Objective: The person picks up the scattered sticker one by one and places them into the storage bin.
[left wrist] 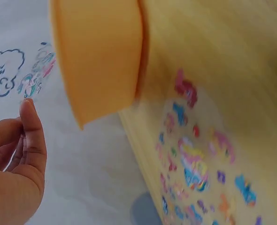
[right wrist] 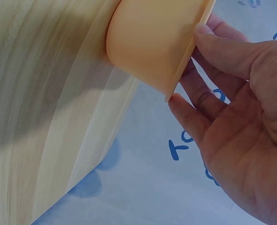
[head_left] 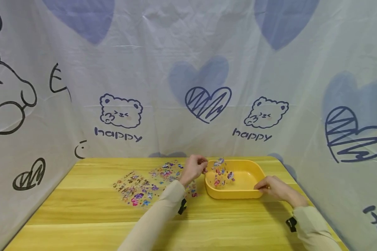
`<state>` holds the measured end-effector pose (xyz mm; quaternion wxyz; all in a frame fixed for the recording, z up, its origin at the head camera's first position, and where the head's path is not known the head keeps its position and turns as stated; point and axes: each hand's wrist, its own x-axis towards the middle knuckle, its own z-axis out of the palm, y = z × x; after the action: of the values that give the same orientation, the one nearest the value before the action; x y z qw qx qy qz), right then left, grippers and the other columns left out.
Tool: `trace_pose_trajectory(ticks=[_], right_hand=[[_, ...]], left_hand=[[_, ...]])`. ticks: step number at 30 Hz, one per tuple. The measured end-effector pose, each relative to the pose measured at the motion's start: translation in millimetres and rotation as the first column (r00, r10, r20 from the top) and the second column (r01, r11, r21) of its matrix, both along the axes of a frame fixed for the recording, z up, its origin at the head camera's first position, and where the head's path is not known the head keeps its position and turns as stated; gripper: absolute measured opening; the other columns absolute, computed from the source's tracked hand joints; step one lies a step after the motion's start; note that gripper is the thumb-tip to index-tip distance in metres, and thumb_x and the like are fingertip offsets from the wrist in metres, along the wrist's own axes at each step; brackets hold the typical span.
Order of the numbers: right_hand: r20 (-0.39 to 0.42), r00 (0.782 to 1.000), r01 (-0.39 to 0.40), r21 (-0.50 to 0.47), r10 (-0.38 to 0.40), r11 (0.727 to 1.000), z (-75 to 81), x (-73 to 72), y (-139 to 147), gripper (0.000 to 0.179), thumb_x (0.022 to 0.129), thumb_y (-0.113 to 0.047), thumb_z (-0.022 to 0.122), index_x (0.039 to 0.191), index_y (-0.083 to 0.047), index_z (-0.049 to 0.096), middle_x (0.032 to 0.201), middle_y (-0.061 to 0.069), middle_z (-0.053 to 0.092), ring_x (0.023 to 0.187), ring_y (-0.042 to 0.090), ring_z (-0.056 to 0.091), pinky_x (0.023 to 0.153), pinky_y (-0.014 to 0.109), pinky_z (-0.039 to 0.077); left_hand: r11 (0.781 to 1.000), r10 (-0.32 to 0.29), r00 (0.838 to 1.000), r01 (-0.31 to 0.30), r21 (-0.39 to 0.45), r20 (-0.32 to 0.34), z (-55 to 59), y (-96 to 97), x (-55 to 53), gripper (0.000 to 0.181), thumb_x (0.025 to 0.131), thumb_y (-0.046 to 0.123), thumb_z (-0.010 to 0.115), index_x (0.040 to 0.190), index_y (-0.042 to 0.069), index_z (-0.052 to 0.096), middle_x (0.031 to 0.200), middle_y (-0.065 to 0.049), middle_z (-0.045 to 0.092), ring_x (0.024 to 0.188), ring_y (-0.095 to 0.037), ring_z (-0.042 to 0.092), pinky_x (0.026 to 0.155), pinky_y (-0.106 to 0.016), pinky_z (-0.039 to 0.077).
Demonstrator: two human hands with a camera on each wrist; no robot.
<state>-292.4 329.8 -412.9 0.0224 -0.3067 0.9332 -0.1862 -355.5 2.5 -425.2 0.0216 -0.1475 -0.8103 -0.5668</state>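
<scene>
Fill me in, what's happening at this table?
A person is handling a sticker sheet and a tub. The left-hand grip pinches a see-through sticker sheet, which shows over the left part of the yellow tub; whether it touches the tub is hard to tell. The right-hand grip holds the tub by its near right rim. The tub stands on the wooden table, and more sticker sheets lie to its left.

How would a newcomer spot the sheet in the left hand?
On the wood-grain table, find the yellow tub. At its left end, the left hand pinches a see-through sheet dotted with small colourful figures. The similar sheets left of the tub lie on the table; this one alone is held up.
</scene>
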Motion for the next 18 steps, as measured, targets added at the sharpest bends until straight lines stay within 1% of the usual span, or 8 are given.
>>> trace_pose_trajectory(ticks=[2, 3, 5, 9, 13, 16, 18], right_hand=[[0.000, 1.000, -0.001, -0.004, 0.001, 1.000, 0.1, 0.2, -0.1, 0.016, 0.088, 0.002, 0.066, 0.099, -0.003, 0.077, 0.096, 0.009, 0.076, 0.089, 0.025, 0.071, 0.075, 0.032, 0.057], [-0.001, 1.000, -0.002, -0.005, 0.002, 1.000, 0.1, 0.2, 0.0, 0.016, 0.088, 0.003, 0.066, 0.099, -0.003, 0.077, 0.096, 0.009, 0.076, 0.089, 0.025, 0.071, 0.075, 0.032, 0.057], [-0.004, 1.000, -0.003, -0.005, 0.003, 1.000, 0.0, 0.1, 0.2, 0.016, 0.088, 0.003, 0.066, 0.099, -0.002, 0.077, 0.096, 0.010, 0.076, 0.089, 0.025, 0.071, 0.075, 0.032, 0.057], [-0.007, 1.000, 0.000, 0.002, 0.000, 1.000, -0.9, -0.7, 0.5, 0.016, 0.087, 0.002, 0.067, 0.099, -0.002, 0.077, 0.096, 0.009, 0.076, 0.089, 0.025, 0.071, 0.074, 0.032, 0.057], [0.007, 1.000, 0.006, -0.001, -0.006, 1.000, -1.7, -1.2, 0.2, 0.016, 0.088, 0.001, 0.067, 0.099, -0.003, 0.077, 0.096, 0.009, 0.076, 0.089, 0.025, 0.071, 0.075, 0.033, 0.058], [0.009, 1.000, 0.008, -0.001, -0.007, 1.000, -1.7, -1.9, 0.8, 0.015, 0.088, 0.001, 0.068, 0.098, -0.003, 0.077, 0.096, 0.009, 0.076, 0.089, 0.025, 0.071, 0.075, 0.033, 0.058], [0.004, 1.000, 0.005, 0.003, -0.006, 1.000, -2.0, -1.7, 1.1, 0.016, 0.087, 0.002, 0.067, 0.099, -0.003, 0.077, 0.096, 0.010, 0.076, 0.089, 0.025, 0.071, 0.075, 0.033, 0.058]], left_hand=[[1.000, -0.005, 1.000, 0.005, 0.004, 0.016, -3.3, 5.0, 0.5, 0.020, 0.097, 0.006, 0.058, 0.110, -0.006, 0.068, 0.095, -0.024, 0.069, 0.071, -0.028, 0.070, 0.068, -0.044, 0.059], [1.000, -0.004, 1.000, 0.004, -0.003, 0.019, -4.7, 7.4, 0.6, 0.020, 0.097, 0.007, 0.058, 0.110, -0.006, 0.069, 0.093, -0.023, 0.070, 0.070, -0.027, 0.070, 0.068, -0.045, 0.059], [1.000, -0.005, 1.000, 0.005, -0.006, 0.024, -7.2, 12.1, 0.8, 0.020, 0.097, 0.007, 0.059, 0.108, -0.007, 0.069, 0.090, -0.022, 0.070, 0.068, -0.026, 0.070, 0.065, -0.042, 0.059], [0.999, -0.014, 1.000, 0.014, -0.037, 0.009, -11.0, 19.8, 1.9, 0.017, 0.096, 0.004, 0.060, 0.106, -0.008, 0.068, 0.089, -0.022, 0.070, 0.065, -0.022, 0.069, 0.058, -0.031, 0.058], [0.991, -0.029, 0.999, 0.025, -0.134, -0.030, -14.0, 26.8, 4.5, 0.019, 0.096, 0.001, 0.057, 0.111, -0.006, 0.068, 0.092, -0.021, 0.070, 0.063, -0.018, 0.067, 0.055, -0.026, 0.055], [0.977, -0.034, 0.996, 0.016, -0.211, -0.081, -15.9, 32.7, 6.0, 0.020, 0.096, 0.000, 0.056, 0.111, -0.005, 0.068, 0.093, -0.019, 0.071, 0.063, -0.016, 0.066, 0.052, -0.024, 0.052], [0.969, -0.036, 0.994, 0.009, -0.248, -0.103, -17.0, 36.9, 7.2, 0.020, 0.096, 0.001, 0.056, 0.110, -0.003, 0.069, 0.092, -0.017, 0.071, 0.061, -0.014, 0.065, 0.050, -0.022, 0.050]])
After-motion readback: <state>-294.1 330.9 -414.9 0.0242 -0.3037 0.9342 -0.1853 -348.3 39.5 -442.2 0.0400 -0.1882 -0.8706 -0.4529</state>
